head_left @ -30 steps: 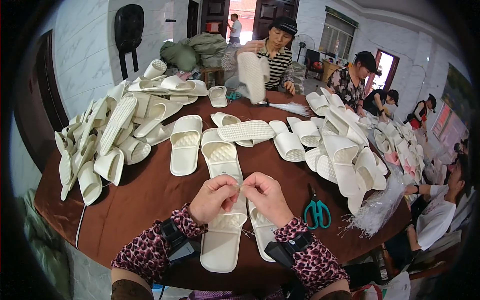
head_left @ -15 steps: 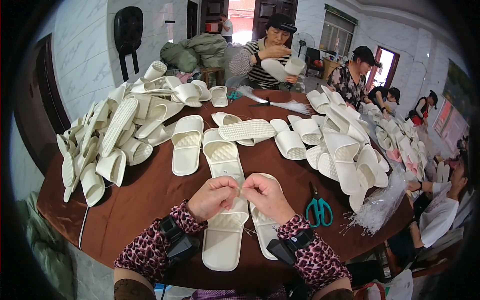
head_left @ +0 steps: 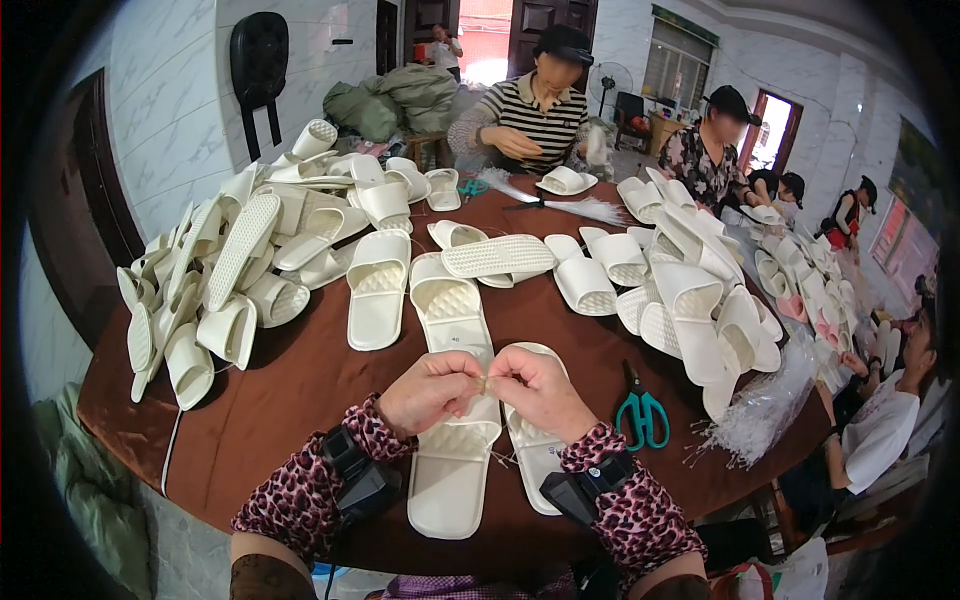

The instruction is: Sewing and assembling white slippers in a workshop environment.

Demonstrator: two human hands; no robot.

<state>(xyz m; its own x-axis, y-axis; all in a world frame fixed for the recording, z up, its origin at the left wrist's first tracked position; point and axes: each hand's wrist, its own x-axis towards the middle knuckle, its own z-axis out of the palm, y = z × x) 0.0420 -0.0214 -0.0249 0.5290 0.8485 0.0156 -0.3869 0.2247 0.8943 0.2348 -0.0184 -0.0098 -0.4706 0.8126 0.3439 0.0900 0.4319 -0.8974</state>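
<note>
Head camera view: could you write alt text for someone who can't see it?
Two hands, left hand and right hand, pinch something tiny together over a pair of white slippers on a round brown table. More white slippers lie heaped at left and right, green scissors lie nearby, and other people work across the table.

white marble-tiled walls (head_left: 170, 90), dark wooden doors (head_left: 545, 20), daylit windows (head_left: 685, 60).

- We see a bright room, daylight pouring through the open doorway (head_left: 487, 35) and windows (head_left: 683, 55) at the back, both glaring white.
- Shadows under the slippers (head_left: 377, 290) on the table (head_left: 300, 380) stay soft.
- Fisheye bending curves the walls; black vignette rings the corners.
- The centre is sharp; far figures look soft.
</note>
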